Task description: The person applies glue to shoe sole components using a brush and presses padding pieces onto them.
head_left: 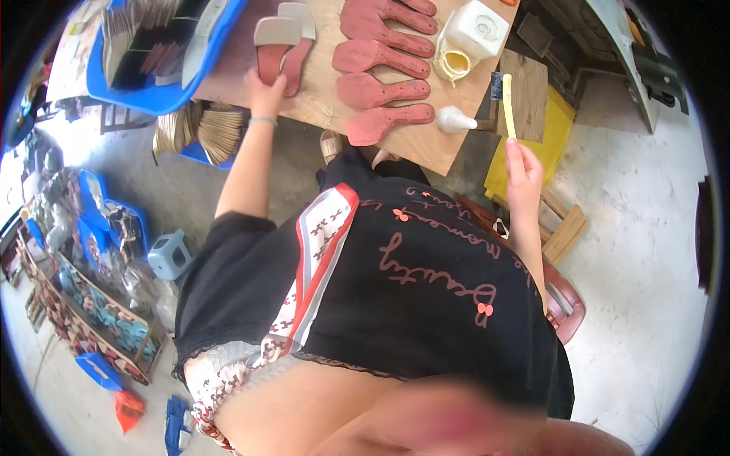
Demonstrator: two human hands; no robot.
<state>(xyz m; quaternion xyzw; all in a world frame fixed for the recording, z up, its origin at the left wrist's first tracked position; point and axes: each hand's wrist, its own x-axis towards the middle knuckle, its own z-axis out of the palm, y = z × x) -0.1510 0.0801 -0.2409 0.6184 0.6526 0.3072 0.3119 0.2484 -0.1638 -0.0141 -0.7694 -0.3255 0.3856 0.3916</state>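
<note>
At the far side of the table, my left hand (268, 97) is closed around the heel end of a red sandal sole (269, 64), with a wide white strap (277, 32) across its front. A second red sole with a white strap lies against it on the right. My right hand (525, 167) is raised off the right edge of the table, pinching the pale yellow handle of a brush (509, 106). The brush's dark bristles (496, 86) point left. Between my hands, several red soles (380, 91) lie in a column on the wooden tabletop (315, 106).
A white plastic jug (475, 29) and a small yellowish pot (455, 64) stand right of the soles, near a white bulb-shaped bottle (454, 119). On the left sits a blue bin (163, 102) of stacked pieces. A blue stool (170, 255) stands on the floor.
</note>
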